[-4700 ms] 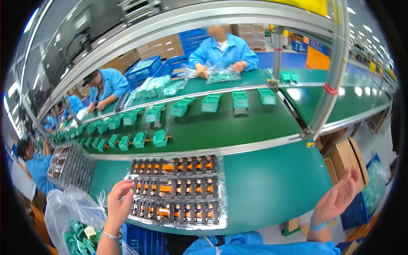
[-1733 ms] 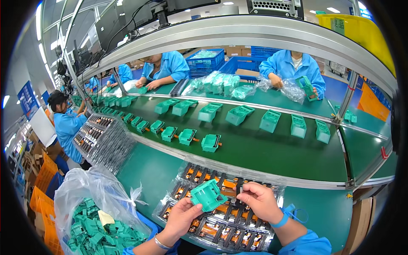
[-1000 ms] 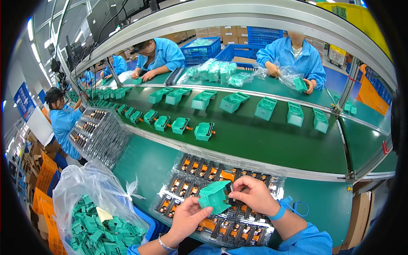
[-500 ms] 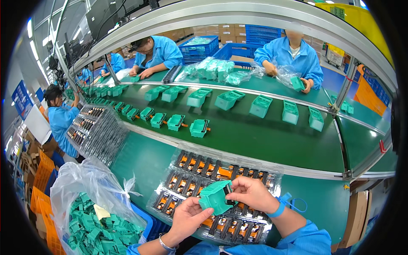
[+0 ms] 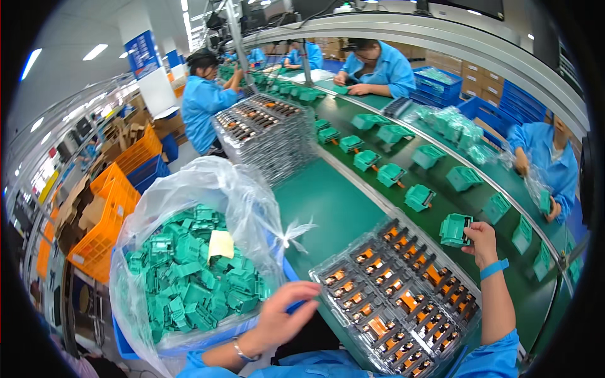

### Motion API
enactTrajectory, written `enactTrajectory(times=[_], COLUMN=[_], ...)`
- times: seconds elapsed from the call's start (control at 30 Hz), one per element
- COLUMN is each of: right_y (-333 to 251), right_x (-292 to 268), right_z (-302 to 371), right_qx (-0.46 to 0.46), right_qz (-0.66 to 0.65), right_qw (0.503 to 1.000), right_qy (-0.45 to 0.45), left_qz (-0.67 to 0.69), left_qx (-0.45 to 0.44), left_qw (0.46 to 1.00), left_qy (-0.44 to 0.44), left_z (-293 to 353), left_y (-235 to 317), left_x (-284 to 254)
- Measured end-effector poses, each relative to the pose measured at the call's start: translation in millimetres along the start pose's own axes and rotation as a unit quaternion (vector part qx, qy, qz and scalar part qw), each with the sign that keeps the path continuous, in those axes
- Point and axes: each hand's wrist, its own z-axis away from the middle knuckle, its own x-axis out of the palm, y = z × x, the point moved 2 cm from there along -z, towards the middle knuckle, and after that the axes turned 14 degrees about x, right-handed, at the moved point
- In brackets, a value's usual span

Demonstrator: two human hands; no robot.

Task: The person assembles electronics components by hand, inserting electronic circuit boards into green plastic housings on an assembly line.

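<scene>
My right hand (image 5: 481, 242) reaches out over the green conveyor belt (image 5: 378, 200), its fingers closed on the edge of a green plastic housing (image 5: 452, 230) with a black part along one side. I cannot tell whether the housing touches the belt. My left hand (image 5: 287, 314) is empty, slightly blurred, its fingers apart. It hovers between a clear plastic bag (image 5: 236, 179) heaped with loose green housings (image 5: 183, 283) and a clear tray (image 5: 334, 302). Rows of small black parts with orange strips (image 5: 409, 301) fill that tray, which lies below my right forearm.
Several green housings (image 5: 418, 197) stand in rows along the belt. A tall stack of clear trays (image 5: 268, 142) rises at the table's far end. Co-workers in blue sit across the belt (image 5: 386, 69), and another stands far left (image 5: 208, 113). Orange crates (image 5: 107, 233) stand on the left.
My right hand has carried the housing away from above the tray, out over the belt. My left hand has let go of it and moved left toward the bag. The view has swung left.
</scene>
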Motion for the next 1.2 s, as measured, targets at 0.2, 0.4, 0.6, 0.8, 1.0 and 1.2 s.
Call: enactTrajectory(times=[0.2, 0.4, 0.6, 0.8, 1.0, 1.2], right_y=[23.9, 27.8, -1.0, 0.2, 25.4, 42.7], right_x=[18.9, 29.1, 13.9, -25.9, -66.5, -66.3], right_z=[-66.4, -73.7, 11.0, 91.4, 129.9, 156.6], right_qx=[0.055, 0.078, -0.028, -0.111, -0.110, -0.162], right_qz=[-0.021, -0.043, 0.026, 0.035, 0.003, 0.043], right_qw=[0.998, 0.995, 0.999, 0.992, 0.993, 0.986], right_qy=[-0.001, -0.051, -0.037, -0.053, -0.031, -0.026], left_qz=[-0.273, -0.421, -0.507, -0.389, -0.274, -0.194], left_qx=[-0.123, -0.093, -0.199, -0.228, -0.220, 0.079], left_qw=[0.947, 0.897, 0.801, 0.876, 0.936, 0.974], left_qy=[0.118, -0.098, -0.249, -0.169, -0.029, -0.082], left_z=[32.7, 45.6, 29.0, 34.2, 23.9, 1.2], left_y=[-29.5, -63.3, -88.3, -90.2, -14.3, 21.6], left_x=[-121.0, -128.7, -112.0, -145.0, -155.3, -93.0])
